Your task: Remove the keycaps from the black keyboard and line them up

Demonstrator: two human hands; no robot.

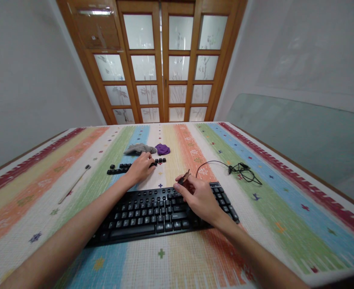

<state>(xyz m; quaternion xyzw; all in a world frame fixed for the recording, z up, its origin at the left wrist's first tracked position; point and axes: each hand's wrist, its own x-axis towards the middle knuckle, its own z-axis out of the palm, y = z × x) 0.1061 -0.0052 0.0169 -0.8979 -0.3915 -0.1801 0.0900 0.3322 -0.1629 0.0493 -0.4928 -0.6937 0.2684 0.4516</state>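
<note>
A black keyboard (135, 233) lies across the striped tablecloth, its top row showing small bare stems where caps are off. Beyond it, loose black keycaps (118, 171) are lined up in rows. My left hand (141, 167) reaches over the keyboard to these rows, its fingers pinched at a black keycap (153, 164). Above the keyboard's right part, my right hand (199, 196) grips a small dark tool (182, 180) with a thin brownish tip pointing up; its exact kind is unclear. The right hand hides some keys beneath it.
A grey cloth (137, 149) and a purple cloth (163, 149) lie behind the keycaps. To the left rests a thin brush (74, 185) with a dark head. The keyboard's cable (245, 172) is bundled at the right. Wooden glass-paned doors (161, 60) stand beyond the table.
</note>
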